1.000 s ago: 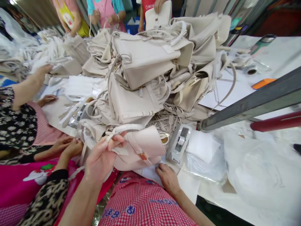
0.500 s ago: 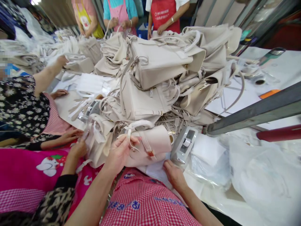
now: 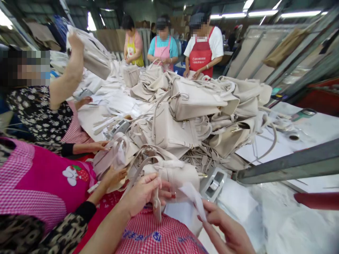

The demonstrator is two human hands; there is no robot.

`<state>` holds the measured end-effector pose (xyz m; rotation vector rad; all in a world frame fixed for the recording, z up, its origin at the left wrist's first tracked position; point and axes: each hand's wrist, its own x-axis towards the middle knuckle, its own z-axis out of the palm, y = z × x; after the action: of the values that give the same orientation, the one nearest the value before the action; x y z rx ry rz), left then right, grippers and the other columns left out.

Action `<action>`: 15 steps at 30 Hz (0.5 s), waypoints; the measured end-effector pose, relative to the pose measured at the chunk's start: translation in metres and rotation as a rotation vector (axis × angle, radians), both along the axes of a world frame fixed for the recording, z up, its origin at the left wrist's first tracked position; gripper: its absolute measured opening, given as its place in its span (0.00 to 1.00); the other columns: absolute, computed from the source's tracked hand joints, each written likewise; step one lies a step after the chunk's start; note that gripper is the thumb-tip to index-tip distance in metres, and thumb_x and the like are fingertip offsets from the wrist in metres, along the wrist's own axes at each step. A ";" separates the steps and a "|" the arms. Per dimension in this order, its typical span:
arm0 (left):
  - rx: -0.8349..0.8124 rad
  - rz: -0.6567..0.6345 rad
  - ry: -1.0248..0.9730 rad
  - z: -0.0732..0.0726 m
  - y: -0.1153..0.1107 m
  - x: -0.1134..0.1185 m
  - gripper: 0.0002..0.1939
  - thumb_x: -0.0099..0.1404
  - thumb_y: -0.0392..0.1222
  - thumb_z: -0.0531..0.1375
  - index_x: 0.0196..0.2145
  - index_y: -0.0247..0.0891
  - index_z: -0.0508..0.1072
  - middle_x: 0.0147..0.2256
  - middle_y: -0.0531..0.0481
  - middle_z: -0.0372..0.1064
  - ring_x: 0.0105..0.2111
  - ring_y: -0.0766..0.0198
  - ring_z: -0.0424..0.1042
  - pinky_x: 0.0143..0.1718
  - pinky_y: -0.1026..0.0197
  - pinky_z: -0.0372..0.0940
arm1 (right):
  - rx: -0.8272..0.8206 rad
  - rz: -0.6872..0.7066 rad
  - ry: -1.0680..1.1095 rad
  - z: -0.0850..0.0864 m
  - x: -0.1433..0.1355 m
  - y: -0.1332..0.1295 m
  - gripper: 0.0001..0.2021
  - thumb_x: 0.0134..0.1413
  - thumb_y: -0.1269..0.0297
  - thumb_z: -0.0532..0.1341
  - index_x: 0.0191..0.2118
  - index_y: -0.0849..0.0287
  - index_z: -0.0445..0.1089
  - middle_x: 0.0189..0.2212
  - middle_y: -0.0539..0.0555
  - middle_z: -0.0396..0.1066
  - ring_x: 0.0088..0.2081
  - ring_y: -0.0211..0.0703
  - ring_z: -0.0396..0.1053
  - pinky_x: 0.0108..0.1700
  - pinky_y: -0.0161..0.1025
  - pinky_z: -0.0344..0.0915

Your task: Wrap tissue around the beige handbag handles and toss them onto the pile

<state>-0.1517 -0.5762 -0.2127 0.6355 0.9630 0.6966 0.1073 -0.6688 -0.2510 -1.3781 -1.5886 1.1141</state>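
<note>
A beige handbag (image 3: 185, 176) lies in front of me, its handle wrapped in white. My left hand (image 3: 144, 192) is at the bag's near left side, thumb and index finger pinched on a narrow beige leather strap (image 3: 157, 208) whose end hangs down; the other fingers reach toward the bag. To the right, my right hand (image 3: 225, 229) pinches a strip of thin white wrapping (image 3: 196, 197), and the strip's far end reaches the bag's front.
A tall pile of beige handbags (image 3: 201, 102) rises behind. A grey tape dispenser (image 3: 214, 183) and white sheets (image 3: 235, 195) lie right. A metal bar (image 3: 288, 160) juts in from the right. Co-worker's hands (image 3: 113, 176) handle another bag close on my left. Other people stand across the table.
My right hand has come up from beside the tape dispenser and now holds a white strip. My left hand has shifted lower. The view has tilted up; a co-worker at left lifts a bag.
</note>
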 end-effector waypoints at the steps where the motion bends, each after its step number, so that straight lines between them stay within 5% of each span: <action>1: -0.036 0.004 -0.067 0.001 -0.002 -0.002 0.19 0.57 0.53 0.67 0.29 0.38 0.65 0.42 0.41 0.78 0.36 0.55 0.80 0.30 0.60 0.72 | 0.138 0.076 -0.157 0.002 -0.004 0.003 0.07 0.62 0.64 0.60 0.32 0.51 0.72 0.55 0.59 0.74 0.50 0.52 0.75 0.47 0.44 0.73; 4: -0.120 0.019 -0.153 0.000 -0.001 -0.007 0.21 0.54 0.51 0.70 0.30 0.39 0.63 0.41 0.39 0.78 0.39 0.52 0.80 0.34 0.56 0.73 | 0.550 0.274 -0.488 0.005 -0.015 0.015 0.10 0.62 0.70 0.56 0.35 0.51 0.73 0.52 0.57 0.76 0.44 0.46 0.79 0.41 0.36 0.76; 7: -0.122 -0.024 -0.107 -0.004 0.003 -0.011 0.23 0.51 0.52 0.72 0.29 0.38 0.64 0.33 0.44 0.78 0.32 0.57 0.79 0.30 0.60 0.71 | 0.854 0.460 -0.670 0.012 -0.022 0.027 0.11 0.64 0.70 0.54 0.35 0.54 0.73 0.52 0.57 0.76 0.47 0.45 0.78 0.48 0.33 0.74; 11: -0.052 -0.168 -0.016 -0.005 0.005 -0.013 0.21 0.51 0.56 0.70 0.28 0.34 0.72 0.25 0.49 0.73 0.24 0.64 0.73 0.29 0.60 0.69 | 0.912 0.583 -0.736 0.017 -0.024 0.033 0.09 0.64 0.65 0.57 0.37 0.54 0.74 0.52 0.55 0.76 0.51 0.45 0.76 0.53 0.34 0.72; 15: -0.011 -0.113 0.142 -0.007 0.003 -0.008 0.18 0.47 0.53 0.69 0.26 0.33 0.75 0.22 0.52 0.71 0.22 0.66 0.68 0.27 0.63 0.63 | 0.823 0.543 -0.520 0.008 -0.020 0.029 0.04 0.61 0.63 0.62 0.39 0.53 0.75 0.50 0.56 0.78 0.48 0.49 0.78 0.50 0.35 0.74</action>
<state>-0.1600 -0.5730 -0.2202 0.7314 1.0524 0.5519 0.0878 -0.6401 -0.2427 -0.7005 -2.5069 0.2438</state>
